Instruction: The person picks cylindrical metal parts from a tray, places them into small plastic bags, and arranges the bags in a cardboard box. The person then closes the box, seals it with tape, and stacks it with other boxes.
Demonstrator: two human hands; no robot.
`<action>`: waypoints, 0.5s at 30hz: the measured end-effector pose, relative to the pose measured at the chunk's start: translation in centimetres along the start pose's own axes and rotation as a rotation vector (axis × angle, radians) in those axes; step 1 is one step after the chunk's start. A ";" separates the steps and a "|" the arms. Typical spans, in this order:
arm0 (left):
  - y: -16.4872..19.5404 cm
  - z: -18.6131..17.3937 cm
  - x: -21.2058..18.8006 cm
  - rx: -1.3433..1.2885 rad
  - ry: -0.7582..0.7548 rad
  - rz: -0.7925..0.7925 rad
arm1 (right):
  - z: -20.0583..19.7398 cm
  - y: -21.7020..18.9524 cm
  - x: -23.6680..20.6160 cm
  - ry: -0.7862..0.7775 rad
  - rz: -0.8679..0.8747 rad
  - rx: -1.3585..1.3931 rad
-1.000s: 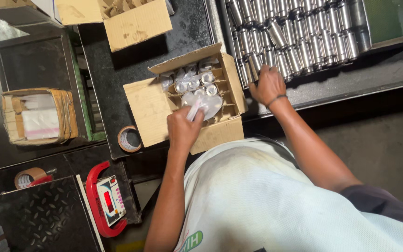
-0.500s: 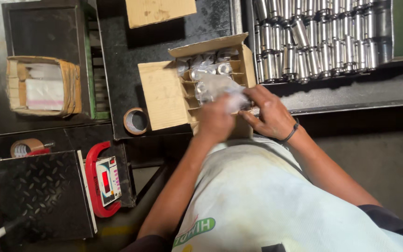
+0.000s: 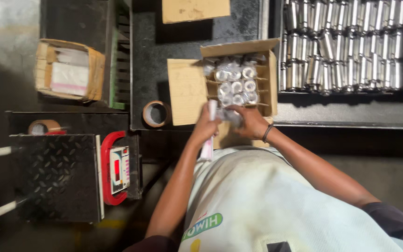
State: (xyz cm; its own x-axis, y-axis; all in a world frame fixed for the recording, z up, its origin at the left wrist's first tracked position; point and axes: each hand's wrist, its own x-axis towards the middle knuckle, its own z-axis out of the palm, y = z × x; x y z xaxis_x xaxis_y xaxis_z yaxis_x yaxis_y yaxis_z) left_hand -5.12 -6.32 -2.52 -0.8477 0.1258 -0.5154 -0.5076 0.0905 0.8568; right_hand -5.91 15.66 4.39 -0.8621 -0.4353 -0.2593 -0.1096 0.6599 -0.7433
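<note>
The dark surface (image 3: 201, 65) lay under dim light, crowded with cartons and metal stock. At the near edge of an open box (image 3: 187, 93), both hands met over a wrapped part (image 3: 232, 116), a small piece in clear plastic that sat just above the box's front wall. The left hand (image 3: 206, 128) closed its grip on a pale strip or tube (image 3: 208, 140) that ran down past the wrist; what it was could not be told. The right hand (image 3: 253, 123) had its fingers curled on the wrapped part, though how firmly was hidden. Judging by its look, the part was probably metal, so heavy for its size and stiff, while the film around it would be slick and loose; a hold around the body rather than on the slack film seemed safer. The box held more bagged parts (image 3: 236, 81) in card dividers, packed closely, leaving little room between cells. Its flaps stood open left and rear, narrowing the approach. To the right, a tray of shiny cylinders (image 3: 350, 44) lay just beside the box. To the left sat a tape roll (image 3: 156, 113), then a scale (image 3: 117, 168) and a second carton (image 3: 68, 70), well apart.
</note>
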 end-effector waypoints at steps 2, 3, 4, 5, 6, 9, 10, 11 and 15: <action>-0.5 -0.3 0.1 0.049 -0.034 0.039 | 0.0 1.2 2.0 -0.102 -0.236 0.206; -0.6 -0.5 0.1 -0.022 -0.079 0.071 | -0.1 1.5 2.4 -0.132 -0.035 0.355; -0.6 -0.9 0.1 -0.083 -0.128 0.107 | -0.3 1.7 2.6 -0.162 0.162 0.505; -0.4 -1.2 0.1 -0.245 -0.121 0.004 | -0.4 1.7 2.6 -0.077 0.171 0.510; -0.3 -1.1 0.0 -0.418 -0.124 -0.108 | -0.2 1.4 2.3 0.005 0.195 0.512; 0.2 0.5 0.1 -0.723 0.044 0.021 | 0.7 -0.1 1.2 0.335 -0.003 0.149; 0.4 1.6 0.2 -0.794 0.069 0.035 | 1.2 -0.6 1.0 0.362 -0.030 0.198; 0.7 2.6 0.4 -0.865 0.091 0.046 | 1.4 -1.0 1.1 0.406 -0.127 0.033; 2.3 3.3 1.6 -0.902 -0.162 0.018 | -0.8 -0.4 2.3 0.548 -0.134 0.247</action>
State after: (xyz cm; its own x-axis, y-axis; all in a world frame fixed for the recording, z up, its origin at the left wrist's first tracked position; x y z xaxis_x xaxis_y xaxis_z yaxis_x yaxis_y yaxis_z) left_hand -7.17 -2.67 -1.41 -0.8590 0.2628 -0.4395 -0.4806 -0.7100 0.5147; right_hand -8.30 14.91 4.56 -0.9848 -0.0830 0.1524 -0.1733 0.4309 -0.8856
